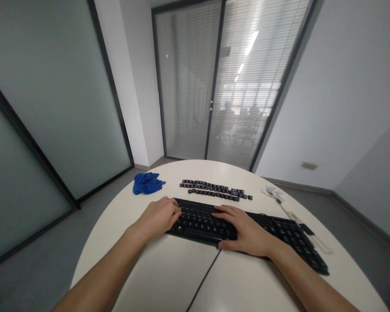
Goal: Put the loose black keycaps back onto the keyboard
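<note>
A black keyboard [201, 221] lies across the near middle of a pale round table, with bare-looking key rows along its far side. At its left end is my left hand [160, 214], fingers curled in against the keyboard's edge; their undersides are hidden. My right hand [247, 232] rests over the keyboard's right part, fingers stretched across the keys and thumb at the near edge. Beyond the keyboard, several loose black keycaps [211, 188] are laid out in rows.
A crumpled blue cloth [147, 183] lies at the table's far left. On the right are a second black keyboard-like piece [299, 240], a pale cable [284, 210] and a small white crumpled item [273, 192]. A dark seam [203, 279] runs across the table [143, 277].
</note>
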Motion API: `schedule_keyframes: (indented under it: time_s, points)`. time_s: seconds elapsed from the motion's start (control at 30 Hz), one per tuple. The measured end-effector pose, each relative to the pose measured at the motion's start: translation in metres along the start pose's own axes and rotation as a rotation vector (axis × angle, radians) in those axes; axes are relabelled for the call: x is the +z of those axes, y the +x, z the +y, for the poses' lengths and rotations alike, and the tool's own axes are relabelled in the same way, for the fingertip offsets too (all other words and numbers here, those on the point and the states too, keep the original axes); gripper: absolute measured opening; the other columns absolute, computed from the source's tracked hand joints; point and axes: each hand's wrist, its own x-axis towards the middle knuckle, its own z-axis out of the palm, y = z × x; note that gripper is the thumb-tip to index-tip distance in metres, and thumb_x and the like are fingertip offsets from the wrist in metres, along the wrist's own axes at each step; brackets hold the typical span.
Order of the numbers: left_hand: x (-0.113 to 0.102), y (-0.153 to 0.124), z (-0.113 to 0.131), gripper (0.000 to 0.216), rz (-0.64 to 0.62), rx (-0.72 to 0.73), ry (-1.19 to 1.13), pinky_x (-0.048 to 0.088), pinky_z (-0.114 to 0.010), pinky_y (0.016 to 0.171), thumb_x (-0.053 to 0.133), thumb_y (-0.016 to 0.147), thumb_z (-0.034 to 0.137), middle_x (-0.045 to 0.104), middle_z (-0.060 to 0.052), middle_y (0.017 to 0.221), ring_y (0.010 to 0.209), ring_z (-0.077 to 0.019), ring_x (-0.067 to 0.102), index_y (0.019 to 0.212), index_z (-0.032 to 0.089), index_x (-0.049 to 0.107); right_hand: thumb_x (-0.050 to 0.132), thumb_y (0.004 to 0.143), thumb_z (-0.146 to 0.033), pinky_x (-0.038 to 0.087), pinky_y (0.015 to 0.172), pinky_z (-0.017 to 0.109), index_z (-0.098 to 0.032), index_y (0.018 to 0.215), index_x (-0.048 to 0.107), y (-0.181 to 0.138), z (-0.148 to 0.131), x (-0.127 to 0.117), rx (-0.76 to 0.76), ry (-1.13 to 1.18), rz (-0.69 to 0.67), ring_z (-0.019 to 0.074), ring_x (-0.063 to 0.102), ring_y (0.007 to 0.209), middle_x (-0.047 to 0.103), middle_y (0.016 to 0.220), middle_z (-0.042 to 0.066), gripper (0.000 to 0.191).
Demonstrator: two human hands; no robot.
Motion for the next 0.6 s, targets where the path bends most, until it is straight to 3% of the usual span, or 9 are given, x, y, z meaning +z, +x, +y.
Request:
schedule_keyframes:
  time_s: [0.17, 0.4, 0.6]
  points:
    - [0.004, 0.000, -0.003, 0.036, 0.011, -0.028, -0.061, 0.048, -0.032, 0.081, 0.047, 0.099, 0.036, 0.071, -0.004, 0.110, 0.100, -0.0232, 0.064, 0.079, 0.023, 0.074, 0.072, 0.071, -0.073, 0.030, 0.117, 0.055, -0.025, 0.142, 0.055, 0.000, -0.001, 0.000, 0.003, -0.005, -0.005, 0.0358, 0.039, 0.141, 0.044, 0.154, 0.012, 0.087]
    - [0.018, 0.005, -0.012, 0.028, 0.146, -0.010, -0.123, 0.047, -0.033, 0.083, 0.047, 0.099, 0.035, 0.071, -0.004, 0.094, 0.096, -0.0225, 0.063, 0.087, 0.023, 0.068, 0.072, 0.071, -0.072, 0.030, 0.116, 0.056, -0.027, 0.141, 0.056, 0.000, 0.000, 0.000, 0.001, 0.002, -0.002, 0.0364, 0.039, 0.140, 0.044, 0.154, 0.011, 0.085]
    - [0.032, 0.014, -0.019, 0.031, 0.237, -0.062, -0.171, 0.047, -0.032, 0.082, 0.044, 0.100, 0.037, 0.072, -0.004, 0.093, 0.093, -0.0222, 0.063, 0.090, 0.023, 0.069, 0.071, 0.071, -0.073, 0.030, 0.116, 0.055, -0.025, 0.141, 0.056, 0.001, -0.001, -0.001, -0.010, -0.001, 0.002, 0.0363, 0.040, 0.140, 0.045, 0.154, 0.012, 0.087]
